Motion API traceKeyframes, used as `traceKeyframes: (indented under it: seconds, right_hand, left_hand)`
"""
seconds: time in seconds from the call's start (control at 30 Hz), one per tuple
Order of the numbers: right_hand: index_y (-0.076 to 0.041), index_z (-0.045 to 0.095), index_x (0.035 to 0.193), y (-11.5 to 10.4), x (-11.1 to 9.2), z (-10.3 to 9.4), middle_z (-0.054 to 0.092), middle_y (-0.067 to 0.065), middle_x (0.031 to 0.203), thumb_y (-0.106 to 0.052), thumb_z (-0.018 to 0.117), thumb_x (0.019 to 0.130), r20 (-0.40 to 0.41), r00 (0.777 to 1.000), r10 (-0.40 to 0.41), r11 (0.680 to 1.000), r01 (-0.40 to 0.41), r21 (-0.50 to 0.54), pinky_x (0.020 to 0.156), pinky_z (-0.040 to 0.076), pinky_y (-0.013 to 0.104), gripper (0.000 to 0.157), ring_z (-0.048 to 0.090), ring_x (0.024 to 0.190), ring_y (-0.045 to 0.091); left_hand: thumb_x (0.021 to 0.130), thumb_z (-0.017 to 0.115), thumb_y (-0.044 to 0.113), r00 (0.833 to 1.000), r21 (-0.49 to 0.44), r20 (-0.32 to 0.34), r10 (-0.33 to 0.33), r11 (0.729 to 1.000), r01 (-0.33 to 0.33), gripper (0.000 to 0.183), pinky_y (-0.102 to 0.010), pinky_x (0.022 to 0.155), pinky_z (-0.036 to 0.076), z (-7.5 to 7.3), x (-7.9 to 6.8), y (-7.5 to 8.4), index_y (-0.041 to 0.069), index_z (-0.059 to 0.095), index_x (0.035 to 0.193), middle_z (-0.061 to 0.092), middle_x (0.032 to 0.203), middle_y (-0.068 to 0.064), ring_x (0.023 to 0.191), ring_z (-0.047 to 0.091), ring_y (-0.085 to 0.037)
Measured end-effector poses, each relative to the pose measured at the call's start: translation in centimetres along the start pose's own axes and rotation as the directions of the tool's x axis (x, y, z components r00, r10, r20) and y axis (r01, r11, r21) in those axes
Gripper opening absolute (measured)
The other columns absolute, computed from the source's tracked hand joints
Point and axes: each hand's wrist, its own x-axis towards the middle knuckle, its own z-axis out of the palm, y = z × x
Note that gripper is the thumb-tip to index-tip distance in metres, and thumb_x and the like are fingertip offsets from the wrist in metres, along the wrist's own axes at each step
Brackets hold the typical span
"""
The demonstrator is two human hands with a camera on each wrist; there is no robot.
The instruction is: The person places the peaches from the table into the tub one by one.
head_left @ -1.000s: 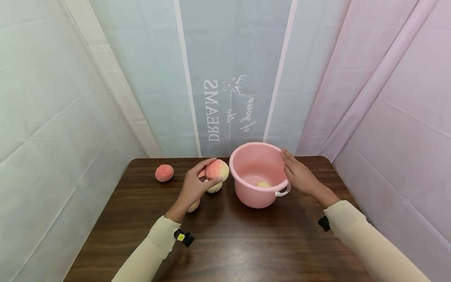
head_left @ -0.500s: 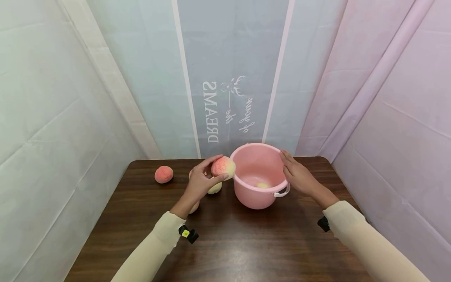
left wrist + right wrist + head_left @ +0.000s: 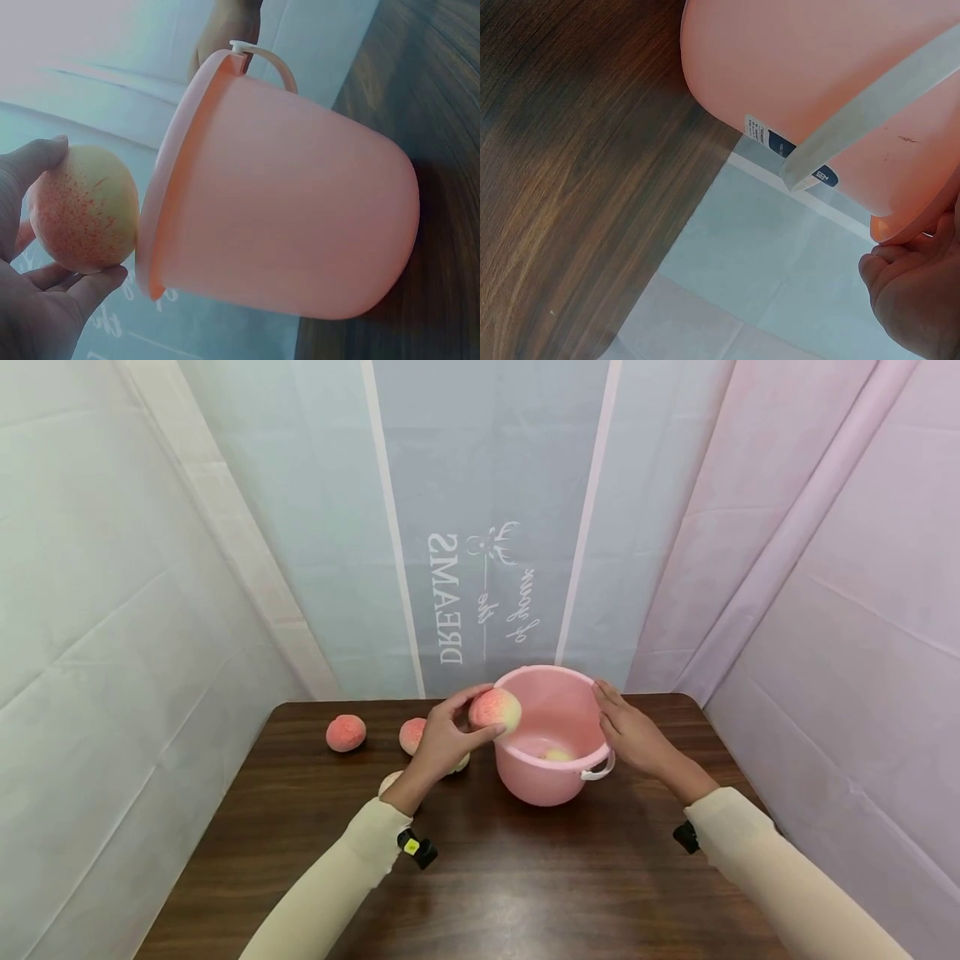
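My left hand [image 3: 450, 739] holds a pink and pale-yellow peach [image 3: 497, 710] between thumb and fingers, at the left rim of a pink bucket [image 3: 538, 781]. In the left wrist view the peach [image 3: 86, 210] is level with the bucket's mouth, close against the rim. My right hand [image 3: 637, 735] rests on the bucket's right rim with its fingers fairly straight. In the right wrist view the right hand's fingertips [image 3: 885, 255] touch the rim's edge. Inside the bucket, a pale-yellow round thing [image 3: 557, 755] lies on the bottom, partly hidden by the front wall.
More peaches lie on the brown wooden table [image 3: 480, 877]: one at the far left [image 3: 346, 733], another peach [image 3: 412, 735] near my left hand, and others partly hidden by that hand and wrist. The bucket's white handle [image 3: 598, 770] hangs on its right. Cloth walls surround the table.
My left hand has moved right with the peach, from beside the bucket to its left rim. The right hand has stayed on the rim.
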Motion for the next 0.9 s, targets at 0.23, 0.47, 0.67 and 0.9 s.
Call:
traceKeyframes:
  seconds: [0.23, 0.47, 0.67, 0.9]
  right_hand:
    - [0.007, 0.022, 0.157, 0.0, 0.0, 0.1, 0.015, 0.023, 0.166, -0.015, 0.039, 0.11, 0.01, 1.0, 0.009, 1.0, -0.009, -0.007, 0.118, 0.022, 0.059, 0.055, 0.016, 0.152, 0.042]
    - [0.008, 0.022, 0.157, 0.1, -0.1, 0.0, 0.016, 0.024, 0.165, -0.016, 0.039, 0.109, -0.004, 1.0, -0.001, 1.0, 0.001, -0.002, 0.118, 0.023, 0.059, 0.056, 0.018, 0.151, 0.043]
    - [0.007, 0.023, 0.157, 0.0, 0.0, 0.0, 0.017, 0.023, 0.166, -0.018, 0.039, 0.11, -0.01, 1.0, 0.001, 1.0, -0.001, -0.007, 0.117, 0.024, 0.059, 0.056, 0.018, 0.152, 0.041]
    - [0.008, 0.021, 0.157, 0.1, 0.0, -0.1, 0.014, 0.024, 0.166, -0.015, 0.038, 0.11, 0.006, 1.0, 0.008, 1.0, -0.008, -0.004, 0.118, 0.023, 0.059, 0.056, 0.017, 0.152, 0.042]
  left_hand:
    - [0.083, 0.086, 0.012, 1.0, 0.027, 0.017, 0.009, 1.0, -0.01, 0.061, -0.034, 0.096, 0.053, 0.9, 0.6, 0.4, 0.016, 0.063, 0.139, 0.063, 0.135, 0.001, 0.119, 0.061, -0.017]
    - [0.082, 0.087, 0.016, 0.999, 0.045, 0.044, 0.024, 0.999, -0.026, 0.061, -0.043, 0.097, 0.052, 1.8, 1.4, 0.4, 0.016, 0.063, 0.139, 0.063, 0.135, 0.002, 0.117, 0.06, -0.017]
    - [0.083, 0.087, 0.023, 0.999, 0.109, 0.052, 0.004, 0.994, -0.009, 0.061, -0.035, 0.09, 0.055, 2.4, 1.8, 0.5, 0.022, 0.064, 0.138, 0.063, 0.134, 0.004, 0.116, 0.061, -0.015]
    - [0.081, 0.088, 0.021, 0.997, 0.119, 0.077, -0.017, 0.993, 0.008, 0.061, -0.034, 0.095, 0.054, 3.0, 2.3, 0.4, 0.019, 0.064, 0.138, 0.062, 0.138, 0.0, 0.123, 0.058, -0.014]
